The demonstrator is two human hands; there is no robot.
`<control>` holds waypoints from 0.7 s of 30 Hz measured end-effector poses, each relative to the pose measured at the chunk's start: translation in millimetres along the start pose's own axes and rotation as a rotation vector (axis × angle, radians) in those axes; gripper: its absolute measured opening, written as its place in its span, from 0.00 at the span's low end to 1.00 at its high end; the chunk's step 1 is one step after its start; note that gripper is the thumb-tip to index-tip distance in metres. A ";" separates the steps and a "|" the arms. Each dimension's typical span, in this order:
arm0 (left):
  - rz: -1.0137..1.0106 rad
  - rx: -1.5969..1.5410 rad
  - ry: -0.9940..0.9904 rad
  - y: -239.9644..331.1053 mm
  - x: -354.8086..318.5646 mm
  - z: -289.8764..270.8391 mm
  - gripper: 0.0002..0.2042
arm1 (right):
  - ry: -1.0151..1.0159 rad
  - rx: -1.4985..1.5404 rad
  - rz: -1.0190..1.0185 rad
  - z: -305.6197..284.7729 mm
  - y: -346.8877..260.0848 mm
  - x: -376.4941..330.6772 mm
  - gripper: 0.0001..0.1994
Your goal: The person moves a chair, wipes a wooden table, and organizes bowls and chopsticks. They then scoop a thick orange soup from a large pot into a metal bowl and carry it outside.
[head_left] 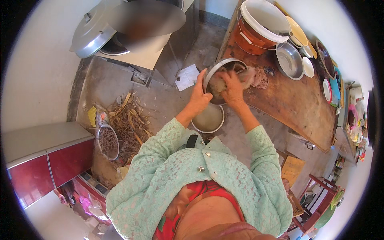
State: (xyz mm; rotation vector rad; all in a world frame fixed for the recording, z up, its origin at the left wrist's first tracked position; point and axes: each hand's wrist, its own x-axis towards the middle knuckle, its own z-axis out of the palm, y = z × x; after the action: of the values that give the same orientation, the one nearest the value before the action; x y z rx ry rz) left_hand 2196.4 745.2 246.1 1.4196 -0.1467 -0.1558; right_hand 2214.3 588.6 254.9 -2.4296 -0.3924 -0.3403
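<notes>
My left hand (199, 97) grips the left rim of a metal basin (209, 75), its thumb on the near side. The basin is tilted over the floor beside the wooden table. My right hand (233, 89) reaches into it, with bent fingers pressed on a tan, blurred lump (217, 85) against the inner wall. Whether the lump is a cloth or a scrubber I cannot tell. Below the tilted basin stands a second round basin (209, 119), holding cloudy greenish-grey liquid. A crumpled pinkish cloth (261, 79) lies on the table's edge near my right hand.
On the wooden table (296, 104) stand an orange bucket (248, 40) with a white rim, a steel bowl (289, 61) and several other dishes. A stove with a large metal lid (93, 34) is at upper left. Dry sticks (127, 122) cover the floor at left.
</notes>
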 end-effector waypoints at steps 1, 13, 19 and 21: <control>0.035 0.118 0.033 8.4 0.0 -1.5 0.37 | -0.045 0.271 0.003 13.3 2.2 -8.8 0.24; -0.145 0.431 0.219 -34.6 8.4 -40.6 0.27 | -0.585 0.500 0.058 -89.6 14.4 -37.9 0.26; 0.325 0.562 0.043 -37.0 -22.9 -2.2 0.19 | -0.217 -0.141 -0.471 -85.5 -44.3 7.3 0.29; 0.376 0.538 -0.085 -45.6 -33.5 6.7 0.17 | -0.296 -0.416 -0.433 -64.1 -38.2 -4.7 0.27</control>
State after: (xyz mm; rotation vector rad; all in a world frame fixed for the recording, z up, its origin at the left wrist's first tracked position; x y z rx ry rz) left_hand 2161.3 738.7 201.6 1.8897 -0.5530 0.1473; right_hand 2186.9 575.5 323.3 -2.7951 -1.0804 -0.2619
